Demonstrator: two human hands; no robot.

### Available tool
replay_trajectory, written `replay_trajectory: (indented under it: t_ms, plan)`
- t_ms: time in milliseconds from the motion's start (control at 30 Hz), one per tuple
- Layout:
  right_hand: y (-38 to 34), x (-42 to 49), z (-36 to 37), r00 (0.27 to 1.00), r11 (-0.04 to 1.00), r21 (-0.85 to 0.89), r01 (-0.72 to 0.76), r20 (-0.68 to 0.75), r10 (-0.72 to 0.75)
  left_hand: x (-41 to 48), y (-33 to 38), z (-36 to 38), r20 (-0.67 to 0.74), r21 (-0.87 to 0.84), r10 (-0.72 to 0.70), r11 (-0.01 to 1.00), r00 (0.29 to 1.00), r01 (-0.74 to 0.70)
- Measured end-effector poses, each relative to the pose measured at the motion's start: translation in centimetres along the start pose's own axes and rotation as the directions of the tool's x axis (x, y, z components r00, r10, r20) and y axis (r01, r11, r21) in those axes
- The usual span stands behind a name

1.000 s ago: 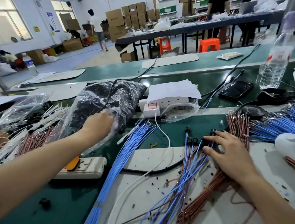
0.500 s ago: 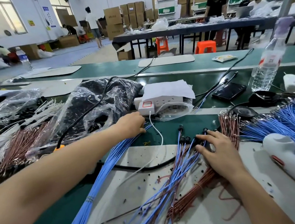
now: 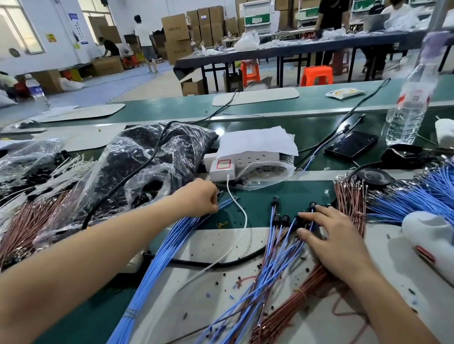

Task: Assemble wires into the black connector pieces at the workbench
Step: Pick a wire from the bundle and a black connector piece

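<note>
We see the bench (image 3: 279,194) topped in a matt green sheet. The bag (image 3: 140,164) is clear, crinkled, glossy plastic. The blue wires (image 3: 152,271) wear smooth plastic sheathing; the brown wires (image 3: 23,231) look coppery. The paper (image 3: 256,140) is matt white, the phone (image 3: 351,145) glossy black, the bottle (image 3: 408,111) clear plastic.

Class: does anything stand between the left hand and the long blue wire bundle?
Nothing visible does. The left hand seems to pinch the far tips of the blue wire bundle with curled fingers; the white cable runs beside them, to the right, not between.
</note>
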State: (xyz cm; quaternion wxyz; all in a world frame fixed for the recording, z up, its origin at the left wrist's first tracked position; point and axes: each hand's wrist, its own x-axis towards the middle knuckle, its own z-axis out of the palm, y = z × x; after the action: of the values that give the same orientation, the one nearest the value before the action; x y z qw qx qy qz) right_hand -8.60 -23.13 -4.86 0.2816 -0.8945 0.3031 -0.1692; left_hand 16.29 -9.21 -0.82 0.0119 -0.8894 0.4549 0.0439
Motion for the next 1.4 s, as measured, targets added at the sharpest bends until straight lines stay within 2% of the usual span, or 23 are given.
replay_trajectory:
  t_ms: [67,167,233,333,433,533,633,733,833,933,967,1067,1133,1167,1233,1300,1333,1400]
  plan:
    - [0.0,0.0,0.0,1.000,1.000,-0.004,0.000,0.004,0.000,0.0,0.1,-1.1,-0.001,-0.096,-0.025,0.995,1.000,0.025]
    - [0.0,-0.1,0.0,1.000,1.000,0.006,-0.002,-0.016,0.002,-0.5,0.0,-3.0,-0.077,-0.223,-0.030,0.975,0.997,0.012]
    - [-0.4,-0.2,0.2,0.995,0.998,0.058,0.023,-0.098,-0.017,-1.1,0.3,-3.9,-0.107,-0.195,0.018,0.980,0.994,-0.039]
    - [-1.4,-0.7,0.7,0.970,0.975,0.186,0.121,-0.231,-0.076,-2.1,0.7,-4.5,-0.073,-0.118,0.093,0.988,0.993,-0.101]
    - [-2.1,-1.1,1.3,0.969,0.962,0.202,0.183,-0.205,-0.141,-3.1,0.2,-4.5,-0.085,-0.102,0.065,0.992,0.994,-0.074]
    - [-2.3,-1.2,1.5,0.959,0.965,0.167,0.200,-0.234,-0.158,-4.0,-0.3,-4.9,-0.237,-0.201,-0.027,0.979,0.971,-0.022]
    - [-2.5,-1.3,1.2,0.941,0.953,0.249,0.171,-0.329,-0.083,-4.7,0.9,-5.9,-0.401,-0.288,-0.006,0.950,0.916,-0.120]
    - [-3.1,-1.5,1.0,0.971,0.845,0.516,0.138,-0.239,-0.012,-5.1,3.4,-7.6,-0.543,-0.277,0.051,0.931,0.838,-0.237]
    - [-4.3,-1.9,1.2,0.997,0.587,0.809,0.046,-0.003,-0.074,-5.3,6.3,-8.7,-0.595,-0.329,0.082,0.883,0.800,-0.335]
    - [-5.6,-2.5,2.0,0.970,0.385,0.919,-0.086,0.166,-0.180,-6.0,9.5,-7.7,-0.544,-0.400,0.191,0.797,0.817,-0.452]
    - [-5.9,-2.6,2.2,0.960,0.368,0.925,-0.099,0.185,-0.208,-6.4,10.4,-7.2,-0.530,-0.403,0.242,0.771,0.812,-0.493]
    - [-6.3,-3.0,2.8,0.954,0.431,0.900,-0.063,0.182,-0.239,-7.6,11.7,-5.7,-0.529,-0.380,0.356,0.713,0.771,-0.590]
    - [-6.3,-3.0,2.7,0.969,0.390,0.917,-0.080,0.164,-0.187,-8.2,11.2,-4.8,-0.531,-0.356,0.368,0.720,0.763,-0.595]
    - [-6.2,-2.9,2.6,0.974,0.362,0.927,-0.092,0.160,-0.162,-8.6,10.6,-4.3,-0.510,-0.364,0.339,0.747,0.790,-0.556]
    - [-6.0,-2.8,2.3,0.981,0.333,0.938,-0.099,0.148,-0.127,-9.5,8.8,-2.9,-0.387,-0.322,0.230,0.874,0.893,-0.365]
    - [-5.8,-2.7,2.5,0.983,0.348,0.931,-0.107,0.153,-0.107,-11.0,6.9,-1.0,-0.119,-0.107,0.120,0.985,0.986,-0.133]
    - [-5.7,-2.7,2.7,0.982,0.359,0.926,-0.117,0.162,-0.100,-11.9,6.3,-0.1,0.005,-0.040,0.088,0.995,0.996,-0.088]
    - [-5.7,-2.8,2.9,0.981,0.367,0.921,-0.130,0.173,-0.088,-13.6,5.9,1.4,0.086,-0.021,0.075,0.997,0.993,-0.074]
